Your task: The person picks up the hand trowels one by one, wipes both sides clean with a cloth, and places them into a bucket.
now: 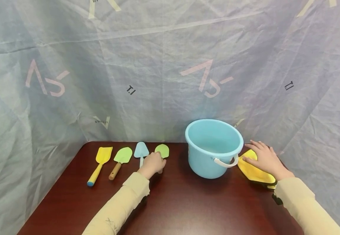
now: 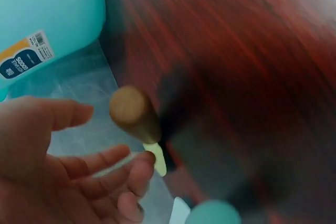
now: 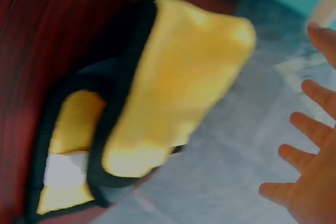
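My left hand (image 1: 153, 164) is over a small green shovel (image 1: 162, 150) at the middle of the back row. In the left wrist view its wooden handle (image 2: 135, 113) sits between the thumb and the loosely bent fingers, with a gap beside the thumb. A light blue shovel (image 1: 141, 149) lies just left of that hand, its handle partly hidden. My right hand (image 1: 266, 160), fingers spread, hovers beside a folded yellow cloth (image 1: 255, 171). The right wrist view shows the cloth's black edging and white tag (image 3: 66, 170), with the fingertips apart from it.
Between the hands stands a light blue bucket (image 1: 212, 163) with its white handle (image 1: 227, 162) hanging toward the front. Further left lie another green shovel (image 1: 123, 154) with a wooden handle and a yellow shovel (image 1: 103, 156). A grey sheet (image 1: 146, 65) hangs behind the dark red table (image 1: 184, 209).
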`<state>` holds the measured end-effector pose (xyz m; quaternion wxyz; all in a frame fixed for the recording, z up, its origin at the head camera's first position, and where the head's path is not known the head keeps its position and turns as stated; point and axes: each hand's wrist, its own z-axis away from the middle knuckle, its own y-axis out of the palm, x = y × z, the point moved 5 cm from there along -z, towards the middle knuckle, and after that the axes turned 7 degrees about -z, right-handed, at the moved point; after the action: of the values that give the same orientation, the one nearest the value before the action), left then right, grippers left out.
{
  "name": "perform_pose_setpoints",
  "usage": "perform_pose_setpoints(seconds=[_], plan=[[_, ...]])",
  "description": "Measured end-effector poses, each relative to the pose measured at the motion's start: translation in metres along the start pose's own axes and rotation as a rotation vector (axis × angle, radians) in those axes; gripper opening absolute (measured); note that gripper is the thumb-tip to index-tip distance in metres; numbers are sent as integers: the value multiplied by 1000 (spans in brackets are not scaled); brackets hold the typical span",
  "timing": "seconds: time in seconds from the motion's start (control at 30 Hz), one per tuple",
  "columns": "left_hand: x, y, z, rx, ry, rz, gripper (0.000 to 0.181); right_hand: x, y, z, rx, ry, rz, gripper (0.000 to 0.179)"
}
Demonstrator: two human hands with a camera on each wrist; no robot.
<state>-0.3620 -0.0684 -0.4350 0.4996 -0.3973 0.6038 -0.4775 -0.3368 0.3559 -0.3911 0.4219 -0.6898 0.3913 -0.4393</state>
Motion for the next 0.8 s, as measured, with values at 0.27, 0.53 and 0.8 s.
perform_pose_setpoints(seconds=[0.27, 0.53, 0.8], plan=[[-1, 16, -5, 94, -155, 46, 47, -46, 44, -2, 178, 183, -38, 90], [-2, 24, -10, 65, -224, 66, 30, -60, 67, 5, 256, 255, -61, 94], [2, 32, -15, 43, -296, 73, 40, -61, 72, 0, 227, 249, -12, 83]])
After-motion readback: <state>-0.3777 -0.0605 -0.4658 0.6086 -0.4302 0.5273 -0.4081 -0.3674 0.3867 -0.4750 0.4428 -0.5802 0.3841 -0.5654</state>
